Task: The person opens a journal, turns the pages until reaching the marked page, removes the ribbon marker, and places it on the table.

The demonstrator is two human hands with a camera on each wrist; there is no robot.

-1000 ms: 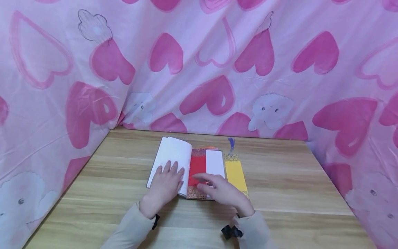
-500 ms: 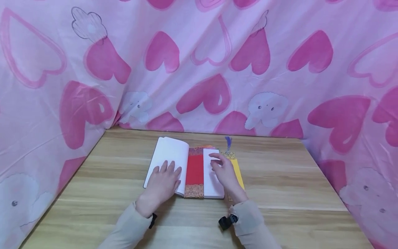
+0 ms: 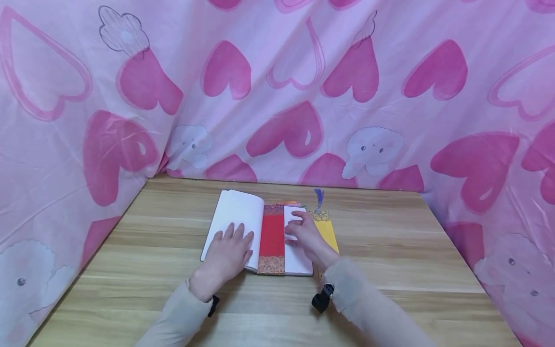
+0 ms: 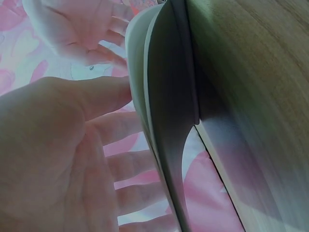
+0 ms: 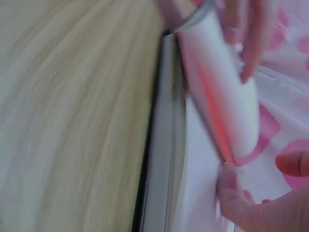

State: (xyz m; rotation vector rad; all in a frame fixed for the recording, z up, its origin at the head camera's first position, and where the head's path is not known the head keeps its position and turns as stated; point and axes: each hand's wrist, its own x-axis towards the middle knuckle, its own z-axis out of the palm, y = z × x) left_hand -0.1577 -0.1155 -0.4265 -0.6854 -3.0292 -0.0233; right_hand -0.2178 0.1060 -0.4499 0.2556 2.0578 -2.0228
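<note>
An open notebook [image 3: 238, 207] lies on the wooden table, its left-hand pages bulging up towards the spine. My left hand [image 3: 227, 248] rests on the white left page with fingers spread and straight. A red bookmark [image 3: 272, 236] with patterned gold ends lies lengthwise along the right page beside the spine; an orange tassel [image 3: 287, 203] shows above it. Over the white right page [image 3: 299, 266] is my right hand [image 3: 305, 236], fingers bent loosely. In the right wrist view a fingertip [image 5: 228, 176] appears close to the bookmark's edge; blur hides whether they touch.
A yellow bookmark [image 3: 326, 233] with a blue tassel [image 3: 319, 198] lies just right of the notebook, partly behind my right hand and forearm. Wooden tabletop [image 3: 390, 241] surrounds both. A pink heart-print cloth [image 3: 277, 120] hangs at the back and sides.
My right hand moved from over the red bookmark to the right and up, then settled over the right page. The left hand stayed on the left page.
</note>
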